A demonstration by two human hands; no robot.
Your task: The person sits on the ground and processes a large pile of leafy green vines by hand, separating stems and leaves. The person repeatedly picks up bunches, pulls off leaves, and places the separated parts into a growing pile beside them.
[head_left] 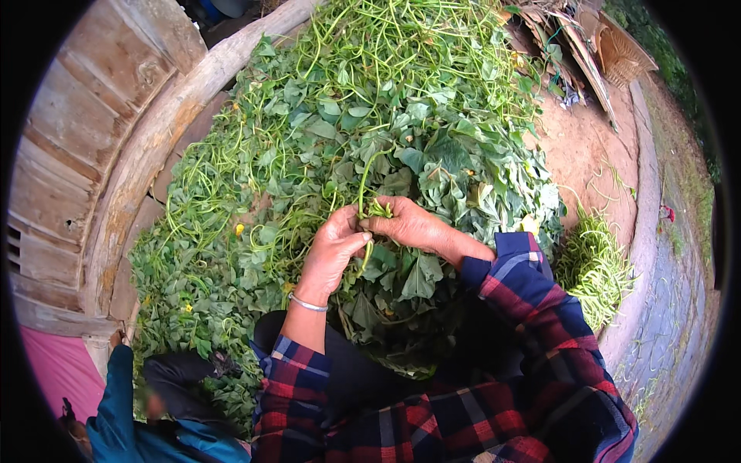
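Left hand (330, 251) pinches a green stem (363, 183), right hand (414, 225) clutches short stalks (378, 208); apparent snapping next needs firm pressure.

One left hand (333, 251), one right hand (409, 224), one bracelet (308, 305), one large leafy vine heap (340, 116), one smaller green stem pile (596, 274) at right, one wicker basket (624, 59) far right, one co-worker (123, 417) near left.

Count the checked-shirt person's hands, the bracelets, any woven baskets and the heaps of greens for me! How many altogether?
Hands: 2 (left hand, right hand, both pinching green stems)
Silver bracelet: 1
Woven basket: 1
Heaps of greens: 2 (big leafy heap, smaller pale-green pile)
Total: 6
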